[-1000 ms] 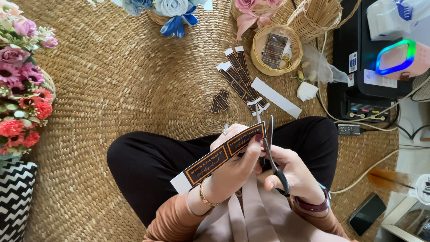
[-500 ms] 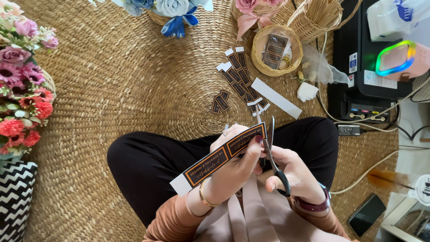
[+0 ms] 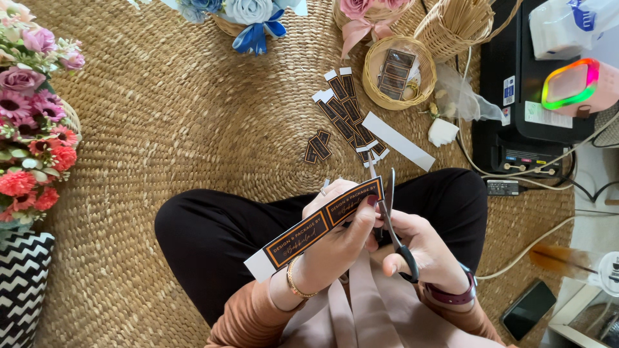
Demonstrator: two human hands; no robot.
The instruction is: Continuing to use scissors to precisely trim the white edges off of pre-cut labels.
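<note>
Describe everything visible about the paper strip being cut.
The label strip is a long, narrow band of paper: dark printed panels edged in orange, with a plain white end at lower left. It slants upward to the right above the lap. The left hand pinches it; the scissors in the right hand meet its upper right end, blades open.

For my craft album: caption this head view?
Left hand holds label strip; right hand works scissors.
</note>
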